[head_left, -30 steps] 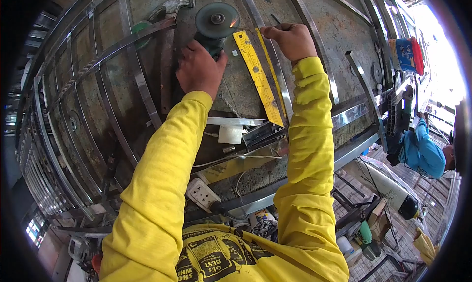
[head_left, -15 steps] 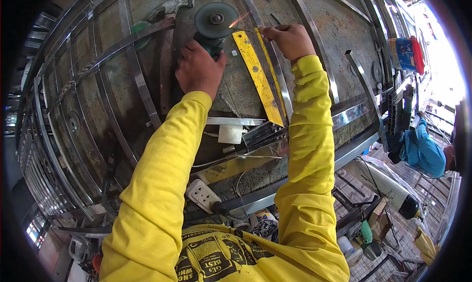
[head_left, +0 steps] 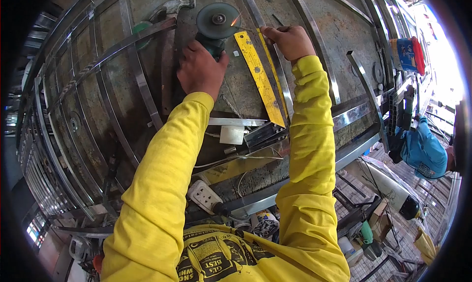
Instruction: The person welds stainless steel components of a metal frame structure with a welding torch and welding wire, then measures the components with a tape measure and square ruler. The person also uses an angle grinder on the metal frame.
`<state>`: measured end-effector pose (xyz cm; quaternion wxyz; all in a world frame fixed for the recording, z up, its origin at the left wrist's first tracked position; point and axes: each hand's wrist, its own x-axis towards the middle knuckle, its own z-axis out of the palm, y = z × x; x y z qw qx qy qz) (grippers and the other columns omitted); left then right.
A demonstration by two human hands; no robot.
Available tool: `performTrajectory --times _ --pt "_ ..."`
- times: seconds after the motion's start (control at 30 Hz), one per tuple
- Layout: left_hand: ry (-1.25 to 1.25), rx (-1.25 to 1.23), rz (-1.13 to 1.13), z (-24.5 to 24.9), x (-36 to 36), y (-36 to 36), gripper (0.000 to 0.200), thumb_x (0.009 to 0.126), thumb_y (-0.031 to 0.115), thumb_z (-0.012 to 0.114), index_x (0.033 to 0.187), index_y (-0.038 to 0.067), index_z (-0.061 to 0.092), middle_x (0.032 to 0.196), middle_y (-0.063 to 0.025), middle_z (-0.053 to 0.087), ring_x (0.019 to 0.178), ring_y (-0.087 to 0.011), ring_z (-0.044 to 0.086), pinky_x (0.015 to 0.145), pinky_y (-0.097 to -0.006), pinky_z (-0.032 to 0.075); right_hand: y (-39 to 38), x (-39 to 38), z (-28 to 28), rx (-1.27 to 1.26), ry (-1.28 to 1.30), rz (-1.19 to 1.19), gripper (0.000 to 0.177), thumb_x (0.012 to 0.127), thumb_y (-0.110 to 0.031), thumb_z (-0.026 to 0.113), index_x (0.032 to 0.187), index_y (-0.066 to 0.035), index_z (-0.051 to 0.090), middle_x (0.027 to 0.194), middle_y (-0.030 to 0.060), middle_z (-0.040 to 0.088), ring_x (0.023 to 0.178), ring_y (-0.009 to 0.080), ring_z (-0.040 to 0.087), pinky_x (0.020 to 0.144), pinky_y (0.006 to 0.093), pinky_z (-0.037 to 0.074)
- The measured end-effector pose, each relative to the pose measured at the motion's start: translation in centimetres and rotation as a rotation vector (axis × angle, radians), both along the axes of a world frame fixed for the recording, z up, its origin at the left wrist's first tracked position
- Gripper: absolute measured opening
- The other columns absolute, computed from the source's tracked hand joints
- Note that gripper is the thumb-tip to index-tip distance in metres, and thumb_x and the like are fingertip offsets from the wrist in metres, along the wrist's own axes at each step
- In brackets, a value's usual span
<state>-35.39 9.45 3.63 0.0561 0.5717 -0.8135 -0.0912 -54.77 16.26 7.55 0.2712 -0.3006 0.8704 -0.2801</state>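
head view: the left hand [head_left: 200,69] is closed around the body of an angle grinder [head_left: 211,46], just behind its disc [head_left: 210,27], over the table [head_left: 344,36]. an orange spark shows at the disc's right edge. the right hand [head_left: 292,43], apart from the left, has thumb and finger pinched on a thin piece [head_left: 250,29] that reaches towards that edge; it is too small to tell what it is, or whether it touches.

the grinder looks fairly heavy and stiff, likely pulling a little while it runs, so the firm place to take it is round the body, palm well behind the disc. the disc itself is probably brittle if twisted, and no place for fingers. the thin piece seems light and may be stiff, but it could get hot or jump, so its far end from the disc is the better hold.

a yellow strip [head_left: 258,75] lies between the hands, slanting towards the body, and a claw hammer [head_left: 174,6] rests just beside the disc, on its left.
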Motion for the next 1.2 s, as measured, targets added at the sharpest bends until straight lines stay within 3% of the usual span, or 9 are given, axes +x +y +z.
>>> performTrajectory --times 0.17,0.27,0.37,0.4,0.57,0.7,1.0,1.1,1.2 --pt "-0.005 0.014 0.009 0.3 -0.1 0.0 0.060 0.080 0.051 0.072 0.108 0.003 0.050 0.104 -0.0132 0.062 0.093 -0.0303 0.069 0.071 -0.0421 0.059 -0.3 0.0 0.1 0.029 0.020 -0.001 0.052 0.081 -0.048 0.074 0.085 0.004 0.075 0.074 0.0186 0.070 0.065 0.0261 0.066 0.071 0.0377 0.052" --pt "-0.001 -0.005 0.003 -0.1 0.0 0.0 0.061 0.079 0.052 0.072 0.109 0.003 0.049 0.104 -0.0131 0.061 0.093 -0.0299 0.069 0.071 -0.0419 0.059 -0.4 -0.1 -0.1 0.031 0.079 0.009 0.050 0.083 -0.048 0.073 0.085 0.002 0.076 0.067 0.0152 0.068 0.059 0.0229 0.062 0.064 0.0364 0.050" --pt "-0.024 0.006 0.017 -0.1 -0.1 0.1 0.061 0.079 0.051 0.072 0.109 0.003 0.048 0.103 -0.0135 0.061 0.093 -0.0304 0.069 0.071 -0.0421 0.059 0.7 0.2 1.4 -0.111 -0.288 -0.117 0.045 0.085 -0.045 0.072 0.079 -0.001 0.077 0.063 0.0100 0.064 0.051 0.0175 0.056 0.054 0.0344 0.045" --pt "-0.019 0.007 0.022 0.1 -0.3 0.0 0.061 0.079 0.051 0.072 0.109 0.004 0.048 0.103 -0.0137 0.061 0.093 -0.0306 0.068 0.070 -0.0422 0.059 1.2 0.5 1.5 -0.275 -0.373 -0.157 0.036 0.090 -0.038 0.071 0.079 -0.004 0.071 0.055 -0.0043 0.044 0.045 0.0067 0.039 0.040 0.0260 0.026" --pt "-0.005 -0.001 0.024 0.0 -0.1 0.1 0.059 0.079 0.050 0.072 0.107 0.005 0.048 0.102 -0.0142 0.061 0.092 -0.0312 0.068 0.069 -0.0431 0.059 3.3 2.2 6.2 -0.683 -0.826 -0.180 0.019 0.097 -0.020 0.061 0.105 -0.004 0.059 0.066 -0.0048 0.040 0.046 0.0065 0.035 0.041 0.0220 0.025" --pt "0.007 0.012 0.022 0.6 -0.1 0.1 0.057 0.079 0.050 0.072 0.105 0.005 0.048 0.102 -0.0135 0.061 0.092 -0.0314 0.068 0.069 -0.0440 0.059 5.0 2.8 8.3 -0.835 -1.063 -0.099 0.011 0.096 -0.010 0.060 0.105 -0.004 0.058 0.071 -0.0044 0.041 0.049 0.0047 0.031 0.042 0.0209 0.024" --pt "0.027 0.044 0.007 1.0 0.0 0.1 0.057 0.080 0.049 0.072 0.105 0.004 0.049 0.102 -0.0147 0.061 0.094 -0.0323 0.068 0.070 -0.0441 0.059 5.0 3.9 9.6 -0.801 -0.902 -0.141 0.013 0.092 -0.009 0.066 0.102 -0.004 0.059 0.071 -0.0047 0.049 0.047 0.0034 0.034 0.041 0.0199 0.025" --pt "0.020 0.016 0.006 0.8 -0.1 0.1 0.057 0.080 0.049 0.072 0.105 0.003 0.049 0.101 -0.0148 0.062 0.092 -0.0325 0.068 0.070 -0.0442 0.059 4.3 3.1 7.2 -0.571 -0.618 -0.201 0.015 0.090 -0.014 0.071 0.097 -0.004 0.063 0.067 -0.0064 0.049 0.048 0.0027 0.034 0.042 0.0206 0.025" --pt "0.020 -0.013 0.006 0.5 0.0 0.1 0.058 0.080 0.049 0.072 0.105 0.003 0.049 0.101 -0.0144 0.062 0.092 -0.0323 0.068 0.070 -0.0441 0.059 3.6 2.2 3.7 -0.393 -0.402 -0.140 0.024 0.084 -0.017 0.077 0.096 0.003 0.071 0.073 0.0006 0.065 0.053 0.0063 0.049 0.049 0.0257 0.039"
